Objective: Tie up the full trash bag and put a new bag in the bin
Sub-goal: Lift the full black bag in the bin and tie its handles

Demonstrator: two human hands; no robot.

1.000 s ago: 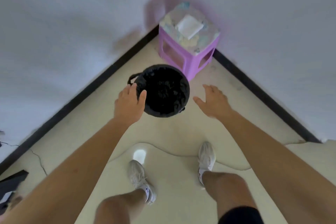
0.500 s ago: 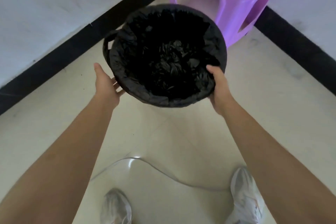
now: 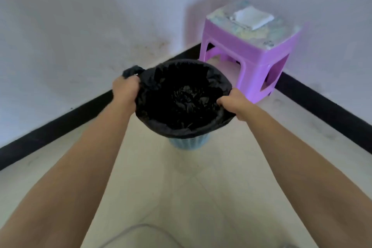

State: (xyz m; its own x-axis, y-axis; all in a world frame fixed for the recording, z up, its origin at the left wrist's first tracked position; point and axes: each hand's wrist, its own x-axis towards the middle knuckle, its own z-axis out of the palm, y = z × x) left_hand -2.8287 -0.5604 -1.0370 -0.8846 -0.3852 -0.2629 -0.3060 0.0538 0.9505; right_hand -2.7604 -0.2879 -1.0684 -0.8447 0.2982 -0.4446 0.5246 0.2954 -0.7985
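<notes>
Left hand [image 3: 125,91], right hand [image 3: 234,104] clamped on trash bag [image 3: 181,98] rim, opposite sides (for an even lift off bin [image 3: 189,142]).

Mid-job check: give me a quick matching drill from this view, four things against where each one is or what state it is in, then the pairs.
Things
1. left hand
2. trash bag
3. bin
4. folded white item

States
A. lying on top of the purple stool
B. light blue, only its lower part showing under the bag
C. black, mouth open, held at both sides
D. closed on the bag's rim beside a black loop

Pairs: 1-D, 2-C, 3-B, 4-A
</notes>
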